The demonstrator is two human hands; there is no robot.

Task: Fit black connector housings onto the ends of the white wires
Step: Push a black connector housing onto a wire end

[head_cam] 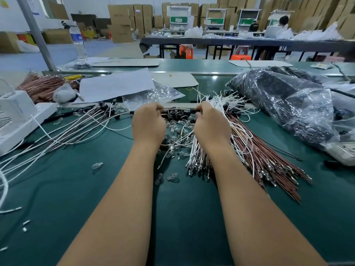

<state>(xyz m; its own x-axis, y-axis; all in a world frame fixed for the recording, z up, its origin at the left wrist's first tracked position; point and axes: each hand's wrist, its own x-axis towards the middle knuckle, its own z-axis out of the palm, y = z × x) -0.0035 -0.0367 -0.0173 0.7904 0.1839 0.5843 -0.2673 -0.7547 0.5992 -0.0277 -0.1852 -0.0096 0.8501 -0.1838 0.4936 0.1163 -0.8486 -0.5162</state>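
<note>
Head view: left hand and right hand pinching one white wire stretched between them over black housings at table centre; wire bundle at 3 o'clock, plastic bag at 2.

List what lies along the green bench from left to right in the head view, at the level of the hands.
White box → finished wires with black housings → left hand → pile of black connector housings → right hand → bundle of white wires → plastic bag of black parts.
</note>
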